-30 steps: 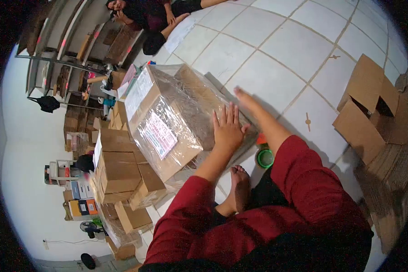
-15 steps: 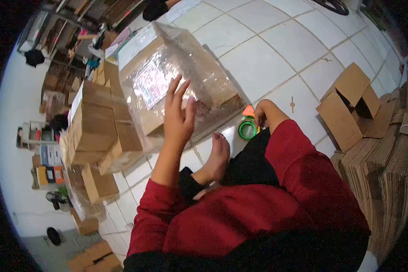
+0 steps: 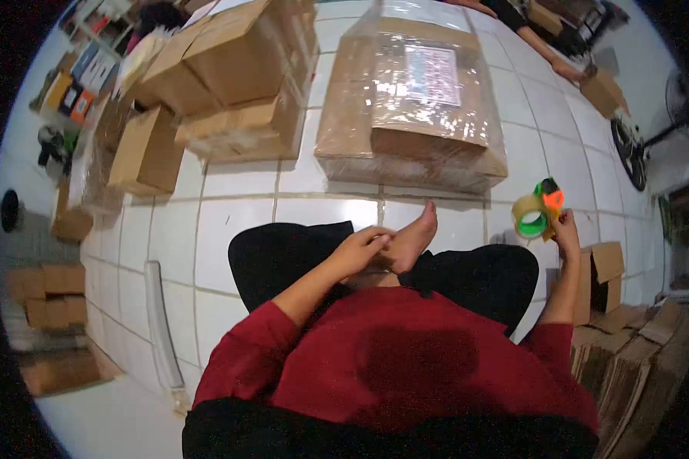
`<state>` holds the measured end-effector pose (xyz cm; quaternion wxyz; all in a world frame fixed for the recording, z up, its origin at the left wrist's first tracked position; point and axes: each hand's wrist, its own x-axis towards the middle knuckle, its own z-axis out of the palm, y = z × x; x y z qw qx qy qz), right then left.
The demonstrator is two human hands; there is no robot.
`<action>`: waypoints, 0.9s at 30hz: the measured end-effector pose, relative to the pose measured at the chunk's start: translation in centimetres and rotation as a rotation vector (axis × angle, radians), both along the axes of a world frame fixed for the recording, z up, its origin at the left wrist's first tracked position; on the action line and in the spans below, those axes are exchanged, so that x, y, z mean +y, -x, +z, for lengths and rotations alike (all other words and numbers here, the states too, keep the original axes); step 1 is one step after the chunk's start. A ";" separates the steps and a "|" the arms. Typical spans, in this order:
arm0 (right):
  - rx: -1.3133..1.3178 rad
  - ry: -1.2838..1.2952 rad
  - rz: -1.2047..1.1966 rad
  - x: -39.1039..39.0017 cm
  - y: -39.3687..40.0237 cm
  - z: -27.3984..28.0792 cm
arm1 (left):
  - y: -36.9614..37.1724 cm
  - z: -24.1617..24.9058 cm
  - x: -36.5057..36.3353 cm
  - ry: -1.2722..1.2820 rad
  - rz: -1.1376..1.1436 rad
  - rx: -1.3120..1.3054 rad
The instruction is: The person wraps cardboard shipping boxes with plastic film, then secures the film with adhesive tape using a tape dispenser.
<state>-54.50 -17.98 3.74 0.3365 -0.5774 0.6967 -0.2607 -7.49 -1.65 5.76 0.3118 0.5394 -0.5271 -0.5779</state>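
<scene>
My right hand (image 3: 565, 232) grips a tape dispenser (image 3: 553, 200) with orange and green parts, held up off to the right of my knee. A roll of tan tape with a green core (image 3: 530, 219) sits on it. My left hand (image 3: 362, 249) hangs low over my crossed legs, beside my bare foot (image 3: 413, 243). Its fingers are loosely curled together, and nothing shows between them. Ahead on the floor stands a large cardboard box (image 3: 429, 145) wrapped in clear plastic, with a printed sheet (image 3: 433, 75) under the wrap.
Stacked cardboard boxes (image 3: 233, 69) stand ahead on the left. A long white roll (image 3: 163, 329) lies on the tiles at left. Flattened cardboard (image 3: 620, 352) is piled at right, near an open box (image 3: 606, 279). Another person's hand (image 3: 568, 70) touches a small box (image 3: 603, 93) at upper right.
The view has swung to the right. My right hand has lifted the tape dispenser off the floor. My left hand has come down from above the wrapped box to my lap.
</scene>
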 end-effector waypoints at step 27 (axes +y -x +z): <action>-0.375 -0.610 0.704 7.5 -36.8 8.1 | -17.2 -9.2 -10.9 0.236 -0.181 -0.643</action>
